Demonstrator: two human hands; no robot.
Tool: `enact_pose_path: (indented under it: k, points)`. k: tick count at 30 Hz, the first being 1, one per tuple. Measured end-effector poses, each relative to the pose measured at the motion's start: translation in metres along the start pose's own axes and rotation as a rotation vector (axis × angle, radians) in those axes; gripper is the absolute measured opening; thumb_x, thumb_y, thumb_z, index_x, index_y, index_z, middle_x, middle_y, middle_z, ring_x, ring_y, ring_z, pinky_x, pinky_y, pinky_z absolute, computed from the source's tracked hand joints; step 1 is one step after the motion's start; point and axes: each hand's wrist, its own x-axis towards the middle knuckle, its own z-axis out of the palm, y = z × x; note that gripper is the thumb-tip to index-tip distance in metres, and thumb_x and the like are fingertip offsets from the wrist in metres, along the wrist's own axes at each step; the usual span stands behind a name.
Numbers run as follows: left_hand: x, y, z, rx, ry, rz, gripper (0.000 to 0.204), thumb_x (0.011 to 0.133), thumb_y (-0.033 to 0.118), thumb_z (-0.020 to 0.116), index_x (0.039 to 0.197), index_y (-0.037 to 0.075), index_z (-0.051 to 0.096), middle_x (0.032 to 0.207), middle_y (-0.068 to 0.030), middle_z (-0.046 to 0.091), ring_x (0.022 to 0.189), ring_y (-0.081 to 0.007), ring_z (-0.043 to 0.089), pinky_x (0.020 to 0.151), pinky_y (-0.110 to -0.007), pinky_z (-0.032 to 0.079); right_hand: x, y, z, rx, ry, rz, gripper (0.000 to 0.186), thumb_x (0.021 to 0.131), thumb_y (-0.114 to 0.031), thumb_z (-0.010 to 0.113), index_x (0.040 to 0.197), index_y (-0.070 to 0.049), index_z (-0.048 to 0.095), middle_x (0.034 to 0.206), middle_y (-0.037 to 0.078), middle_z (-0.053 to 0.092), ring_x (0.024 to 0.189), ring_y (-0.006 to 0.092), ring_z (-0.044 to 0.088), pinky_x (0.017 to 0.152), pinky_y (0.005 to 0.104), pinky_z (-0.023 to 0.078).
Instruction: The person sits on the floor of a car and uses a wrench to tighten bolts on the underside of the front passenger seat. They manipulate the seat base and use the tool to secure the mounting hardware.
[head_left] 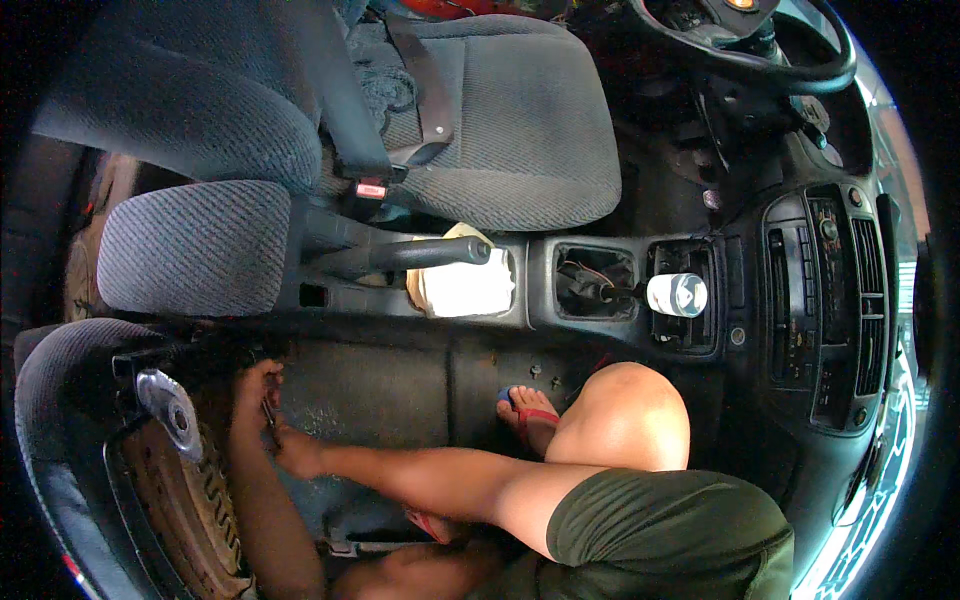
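Observation:
My left hand (258, 385) is low by the dark underside of the tilted passenger seat (60, 390), its fingers curled in shadow; what they grip, if anything, is hidden. Just below and to its right is my right hand (295, 452), closed round a slim dark tool (269, 412) whose kind I cannot make out. Left of both hands, a grey metal bracket (175, 412) sits on the seat's side. Below the bracket the seat shows brown padding (185, 490) and bent springs.
Dark carpet (370, 385) lies right of my hands. My bent knee (630, 410) and a sandalled foot (533, 412) are near the console. A handbrake (440, 250) rises beside a white sheet-like thing (465, 288). Farther right are a white cylinder (676, 295) and the dashboard (825, 300); the driver's seat (520, 130) stands beyond.

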Motion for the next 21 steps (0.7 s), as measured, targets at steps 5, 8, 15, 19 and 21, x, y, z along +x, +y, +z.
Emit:
enact_pose_path:
  k: [5, 8, 15, 19, 21]
  points:
    - [-0.005, -0.012, 0.036, -0.378, 0.187, 0.147, 0.028, 0.081, 0.037, 0.072, 0.082, 0.012, 0.06, 0.063, 0.0023, 0.051, 0.05, -0.0107, 0.046, 0.043, -0.024, 0.033, 0.026, -0.055, -0.14, -0.386, -0.821, 0.425, 0.037, 0.086, -0.019, 0.06, 0.11, 0.009, 0.06, 0.078, 0.018, 0.068, 0.059, 0.0328, 0.063, 0.059, 0.0426, 0.054]
    - [-0.017, 0.011, 0.081, -0.521, 0.319, 0.135, 0.029, 0.083, 0.037, 0.072, 0.086, 0.011, 0.06, 0.059, 0.0028, 0.047, 0.049, -0.0108, 0.046, 0.042, -0.023, 0.032, 0.025, -0.074, -0.208, -0.69, -0.436, 0.03, 0.027, 0.085, -0.023, 0.063, 0.09, 0.004, 0.068, 0.087, 0.019, 0.069, 0.076, 0.0324, 0.065, 0.07, 0.0451, 0.052]
    - [0.007, -0.006, 0.039, -0.298, 0.188, 0.098, 0.022, 0.083, 0.03, 0.07, 0.088, 0.01, 0.061, 0.059, 0.0008, 0.05, 0.045, -0.0115, 0.046, 0.039, -0.026, 0.034, 0.026, -0.009, -0.099, -1.056, -0.91, -0.279, 0.037, 0.093, -0.032, 0.053, 0.105, 0.0, 0.069, 0.104, 0.021, 0.068, 0.093, 0.0352, 0.063, 0.086, 0.0481, 0.048]
    - [0.016, -0.008, -0.003, 0.093, 0.173, 0.044, 0.026, 0.081, 0.03, 0.073, 0.089, 0.009, 0.061, 0.059, -0.0001, 0.051, 0.045, -0.0123, 0.048, 0.038, -0.028, 0.035, -0.003, 0.02, 0.026, -0.24, -0.223, -0.156, 0.037, 0.079, -0.011, 0.061, 0.109, 0.01, 0.056, 0.101, 0.029, 0.061, 0.093, 0.0416, 0.061, 0.079, 0.0474, 0.049]
    - [0.012, -0.005, -0.001, 0.131, 0.153, 0.052, 0.031, 0.08, 0.035, 0.074, 0.085, 0.009, 0.06, 0.059, 0.0001, 0.05, 0.044, -0.0127, 0.049, 0.038, -0.029, 0.036, -0.007, 0.01, 0.036, 0.095, -0.027, -0.148, 0.042, 0.079, -0.011, 0.061, 0.114, 0.01, 0.052, 0.102, 0.03, 0.061, 0.095, 0.0428, 0.06, 0.08, 0.0465, 0.05]
